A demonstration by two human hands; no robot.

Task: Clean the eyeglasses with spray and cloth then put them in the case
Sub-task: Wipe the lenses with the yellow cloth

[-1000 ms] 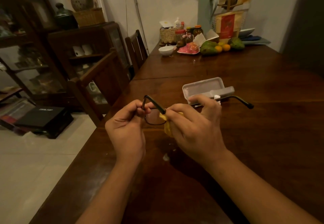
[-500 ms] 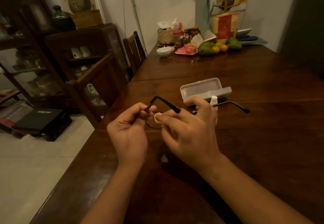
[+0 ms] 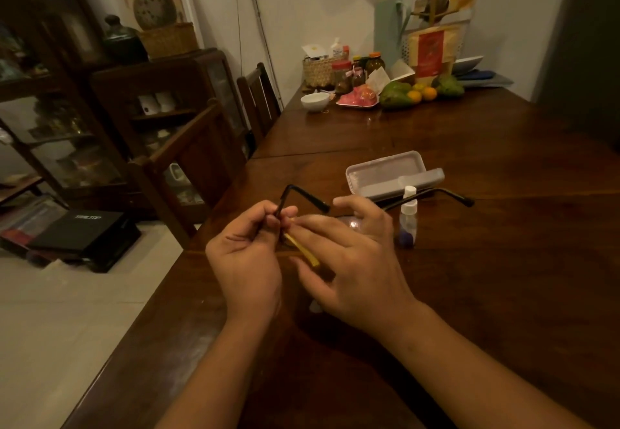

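Note:
Black-framed eyeglasses (image 3: 307, 196) are held above the dark wooden table (image 3: 503, 260), both temples unfolded. My left hand (image 3: 246, 254) pinches the frame at its left hinge. My right hand (image 3: 349, 254) presses a yellow cloth (image 3: 303, 251) against a lens, and most of the cloth and lenses are hidden under the fingers. A small clear spray bottle (image 3: 408, 217) with a white cap stands just right of my right hand. Behind it lies the grey glasses case (image 3: 385, 173), lid open.
Wooden chairs (image 3: 188, 166) stand along the table's left edge. At the far end are a white bowl (image 3: 314, 101), jars, a basket and fruit (image 3: 399, 94). A dark cabinet (image 3: 161, 93) is to the left, and a black box (image 3: 90, 230) lies on the floor.
The glasses have tilted so the left temple now points up and right. My right hand's fingers have shifted along the lens with the cloth. The spray bottle has come into view beside my hand.

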